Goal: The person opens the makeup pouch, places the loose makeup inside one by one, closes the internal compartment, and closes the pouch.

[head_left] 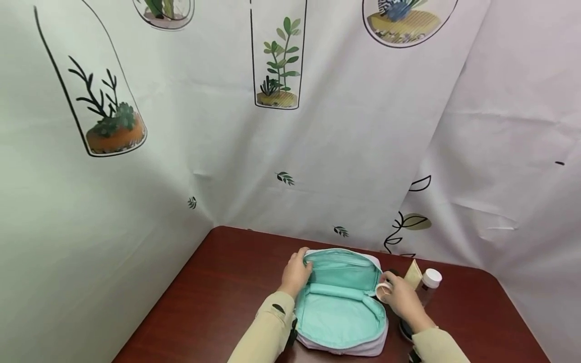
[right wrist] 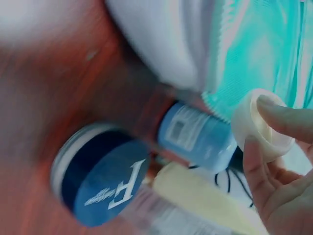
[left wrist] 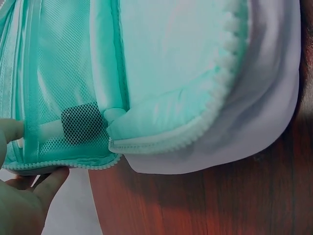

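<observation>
A lilac zip bag (head_left: pixel 336 317) with a turquoise lining lies unzipped on the table, its lid raised at the back. My left hand (head_left: pixel 296 273) grips the lid's left edge; in the left wrist view the left hand (left wrist: pixel 27 200) has its thumb inside by the mesh pocket (left wrist: pixel 63 63) and its fingers outside. Beside the bag's right edge, my right hand (head_left: pixel 403 298) pinches a white hollow ring (right wrist: pixel 243 128), like a tape roll. In the right wrist view the right hand (right wrist: pixel 286 191) has a finger and thumb on the ring's rim.
Right of the bag stand a blue bottle (right wrist: pixel 195 139), a cream tube (head_left: pixel 413 275), a white-capped clear bottle (head_left: pixel 431 278) and a jar with a dark blue lid (right wrist: pixel 112 181). Dark red wood forms the tabletop (head_left: pixel 213 297). Printed cloth (head_left: pixel 227 131) hangs behind the table.
</observation>
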Motion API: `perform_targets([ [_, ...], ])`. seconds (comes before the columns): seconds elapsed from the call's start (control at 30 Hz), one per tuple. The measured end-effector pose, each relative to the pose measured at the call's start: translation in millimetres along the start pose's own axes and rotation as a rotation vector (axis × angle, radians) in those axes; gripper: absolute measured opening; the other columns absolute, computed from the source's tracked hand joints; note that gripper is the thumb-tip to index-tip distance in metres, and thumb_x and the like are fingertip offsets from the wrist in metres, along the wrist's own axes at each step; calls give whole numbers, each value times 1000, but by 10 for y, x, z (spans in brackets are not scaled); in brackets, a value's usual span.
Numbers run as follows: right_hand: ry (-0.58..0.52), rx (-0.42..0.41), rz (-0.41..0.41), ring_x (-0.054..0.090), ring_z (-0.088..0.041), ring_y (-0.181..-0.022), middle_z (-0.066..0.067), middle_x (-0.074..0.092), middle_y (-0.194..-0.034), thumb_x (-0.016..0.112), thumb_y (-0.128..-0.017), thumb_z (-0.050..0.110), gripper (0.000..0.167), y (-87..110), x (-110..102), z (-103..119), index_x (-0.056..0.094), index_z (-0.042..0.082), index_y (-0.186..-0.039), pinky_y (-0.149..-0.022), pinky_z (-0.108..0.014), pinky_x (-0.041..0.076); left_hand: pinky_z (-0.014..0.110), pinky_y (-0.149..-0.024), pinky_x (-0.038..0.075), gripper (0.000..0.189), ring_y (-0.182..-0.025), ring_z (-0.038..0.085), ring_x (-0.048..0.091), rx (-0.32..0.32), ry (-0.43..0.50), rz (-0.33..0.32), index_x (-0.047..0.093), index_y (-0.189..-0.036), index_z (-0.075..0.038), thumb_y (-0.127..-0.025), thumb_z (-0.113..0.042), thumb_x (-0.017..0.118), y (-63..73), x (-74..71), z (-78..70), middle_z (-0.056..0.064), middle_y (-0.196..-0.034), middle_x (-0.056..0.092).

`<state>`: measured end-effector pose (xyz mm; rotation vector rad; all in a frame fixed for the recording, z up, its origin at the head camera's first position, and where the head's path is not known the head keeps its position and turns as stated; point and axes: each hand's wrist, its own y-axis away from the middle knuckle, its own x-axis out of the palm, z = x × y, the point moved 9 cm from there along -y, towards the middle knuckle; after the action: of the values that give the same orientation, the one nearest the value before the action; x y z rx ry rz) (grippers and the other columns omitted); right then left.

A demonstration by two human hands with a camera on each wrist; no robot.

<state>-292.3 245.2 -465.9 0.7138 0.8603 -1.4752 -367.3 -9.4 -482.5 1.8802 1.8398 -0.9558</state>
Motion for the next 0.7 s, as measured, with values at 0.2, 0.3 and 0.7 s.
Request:
perform_targets([
  [0.2, -92, -58, -95, 58, -28, -87, -14, 62, -97, 63, -80, -3, 24, -103, -4, 304, 63, 6, -103, -70, -43, 47, 39, -62, 46, 41, -75, 27, 58, -26, -24, 8, 47, -130, -10, -91, -15, 59, 3, 29, 10, 17, -111, 54],
  [0.3, -107, -72, -122, 60, -29, -91, -11, 64, -99, 67, -80, 0, 28, -175, 14, 449, 63, 7, -107, -73, -45, 47, 39, -60, 46, 44, -71, 25, 58, -45, -27, 13, 45, -131, -12, -90, -18, 60, 3, 56, 11, 18, -111, 54],
  [0.7, -96, -245, -282, 59, -25, -92, -3, 60, -100, 72, -77, 0, 23, -329, 206, 895, 67, 13, -96, -74, -44, 48, 39, -57, 45, 45, -70, 25, 56, -52, -42, -4, 46, -131, -11, -89, -16, 61, 22, 36, -9, 17, -108, 55],
])
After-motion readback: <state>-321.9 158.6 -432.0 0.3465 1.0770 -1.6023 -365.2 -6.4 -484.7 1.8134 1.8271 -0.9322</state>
